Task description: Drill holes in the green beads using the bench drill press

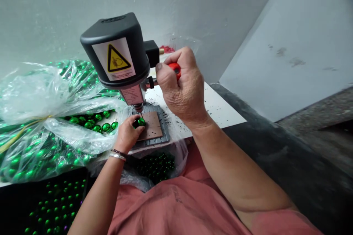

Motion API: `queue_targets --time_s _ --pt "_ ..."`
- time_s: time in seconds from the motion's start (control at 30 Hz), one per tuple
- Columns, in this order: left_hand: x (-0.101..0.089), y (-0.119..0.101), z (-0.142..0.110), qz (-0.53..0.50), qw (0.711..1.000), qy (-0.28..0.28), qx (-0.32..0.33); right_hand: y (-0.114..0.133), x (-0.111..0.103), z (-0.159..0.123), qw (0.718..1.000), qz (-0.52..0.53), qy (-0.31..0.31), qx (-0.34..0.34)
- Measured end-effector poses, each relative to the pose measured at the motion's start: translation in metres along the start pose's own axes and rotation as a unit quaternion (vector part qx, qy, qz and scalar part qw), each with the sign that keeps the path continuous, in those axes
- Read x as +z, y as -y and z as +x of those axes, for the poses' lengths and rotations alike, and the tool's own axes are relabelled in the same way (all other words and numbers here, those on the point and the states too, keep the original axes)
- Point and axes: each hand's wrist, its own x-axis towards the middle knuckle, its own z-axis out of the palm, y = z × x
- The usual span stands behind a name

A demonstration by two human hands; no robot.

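Note:
A small black bench drill [118,49] with a yellow warning label stands on a white table [220,108]. My right hand [183,86] is closed around the drill's red-tipped lever [175,69]. Below the drill bit, my left hand [128,132] pinches a shiny green bead [141,121] against the brown pad [151,126] on the drill's grey base. Two bracelets circle my left wrist.
A large clear plastic bag [41,117] of green beads fills the table's left side. Another bag of beads [156,167] hangs below the table edge, above my lap. A dark tray of beads [52,202] sits at lower left. Black specks dot the table.

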Motion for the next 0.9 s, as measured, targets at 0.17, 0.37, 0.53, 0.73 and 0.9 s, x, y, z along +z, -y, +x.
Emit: queue_targets --time_s 0.17,0.37,0.53,0.73,0.9 --pt "0.0001 -0.0001 0.0021 0.021 0.999 0.023 0.013 0.0006 -0.0014 -0.0012 1.000 -0.029 -0.002 -0.007" --pt "-0.0040 0.0002 -0.0025 0.015 0.998 0.064 -0.015 0.0031 -0.0013 -0.0010 0.999 -0.050 -0.003 0.006" --pt "-0.0048 0.0013 -0.0053 -0.008 0.998 0.059 0.024 0.0034 -0.0012 -0.0013 0.998 -0.060 0.001 0.006" --pt "-0.0031 0.0028 -0.0028 -0.065 0.996 0.047 -0.027 0.0035 -0.0023 -0.0020 0.999 -0.048 0.007 0.013" --pt "-0.0038 -0.0019 -0.0006 -0.035 0.997 0.068 -0.032 0.0046 -0.0030 -0.0015 0.999 -0.031 0.011 0.019"
